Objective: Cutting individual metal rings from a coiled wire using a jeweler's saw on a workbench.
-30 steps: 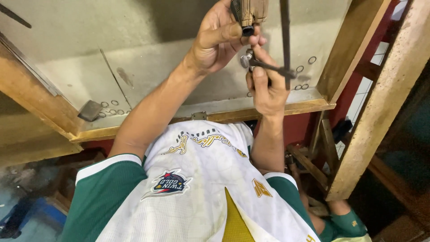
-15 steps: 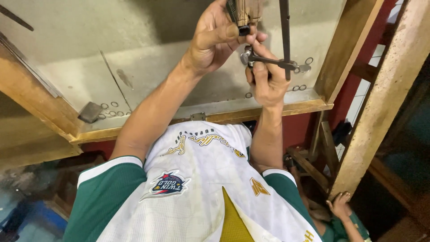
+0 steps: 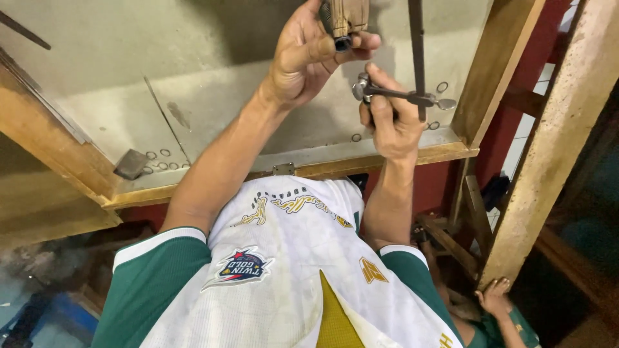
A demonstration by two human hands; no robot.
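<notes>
A brown tool body (image 3: 343, 18) is gripped tight by L hand (image 3: 308, 55); metal wrench (image 3: 400, 95) is clasped in R hand (image 3: 390, 122) near worktop's (image 3: 213, 84) front edge.

Workshop: worn bench (image 3: 193, 96), timber posts (image 3: 548, 148)
</notes>
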